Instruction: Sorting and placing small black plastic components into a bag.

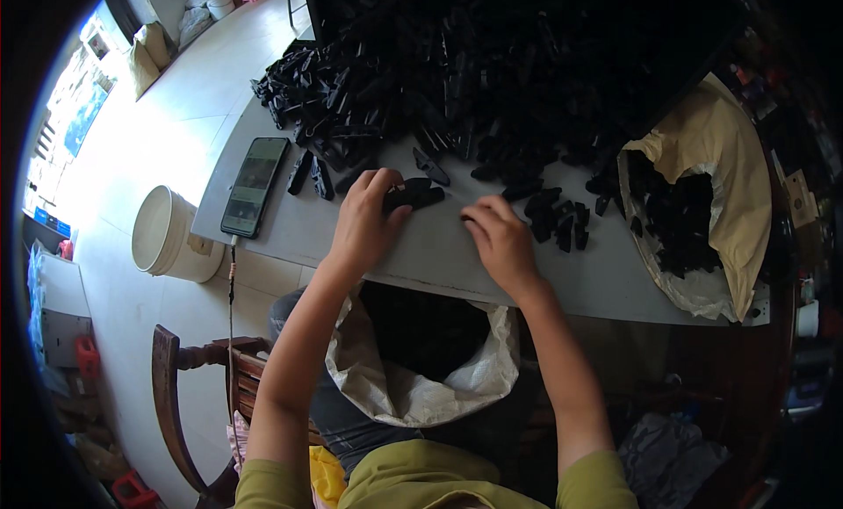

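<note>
My left hand (pixel 364 217) rests at the table's near side, fingers bent around black plastic clip-like pieces (pixel 418 195), with the thumb against their near edge. To its right, my right hand (pixel 505 245) is closed in a pinch just above the tabletop. A dark speck shows at its fingertips, too small to name. Beyond both hands spreads a big heap of similar black pieces (pixel 351 92). One loose piece (pixel 430 166) lies between the heap and my hands. A small cluster of them (pixel 555 217) sits right of my right hand.
A plugged-in phone (pixel 255 188) lies on the grey table (pixel 421 267) at left. An open sack (pixel 742 184) holding black pieces stands at the right end. Another white sack (pixel 413 408) gapes on my lap below the edge. A bucket (pixel 162 232) and wooden chair (pixel 167 395) stand left.
</note>
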`<state>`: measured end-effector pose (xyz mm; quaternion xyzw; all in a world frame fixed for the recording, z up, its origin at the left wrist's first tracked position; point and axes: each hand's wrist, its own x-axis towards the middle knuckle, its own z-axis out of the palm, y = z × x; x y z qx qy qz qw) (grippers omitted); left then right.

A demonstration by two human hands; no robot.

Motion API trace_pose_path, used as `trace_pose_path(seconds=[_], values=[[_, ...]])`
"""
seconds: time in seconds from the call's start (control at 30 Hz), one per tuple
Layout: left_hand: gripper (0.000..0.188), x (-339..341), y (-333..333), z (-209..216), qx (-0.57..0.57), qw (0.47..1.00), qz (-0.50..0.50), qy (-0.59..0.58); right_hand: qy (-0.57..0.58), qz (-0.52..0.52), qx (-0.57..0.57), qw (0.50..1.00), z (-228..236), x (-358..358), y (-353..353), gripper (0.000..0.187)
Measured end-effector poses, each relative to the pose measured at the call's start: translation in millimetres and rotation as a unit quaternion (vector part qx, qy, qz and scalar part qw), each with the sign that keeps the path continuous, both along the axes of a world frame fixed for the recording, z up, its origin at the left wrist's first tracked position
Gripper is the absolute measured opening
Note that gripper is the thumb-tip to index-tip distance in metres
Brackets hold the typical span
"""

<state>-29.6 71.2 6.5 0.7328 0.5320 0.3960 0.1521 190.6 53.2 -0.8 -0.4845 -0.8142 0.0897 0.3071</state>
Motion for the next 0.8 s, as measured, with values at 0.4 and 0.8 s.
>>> trace_pose_path(seconds=[0.4,0.8], values=[[0.043,14,-30,5,-0.012,0.992,-0.115,-0.048,0.348,-0.085,-0.189,0.914,-13,32,-46,0.042],[0.031,46,-65,15,-0.043,0.980,-0.166,0.099,0.345,-0.042,-0.180,0.920,3,35,-52,0.023]])
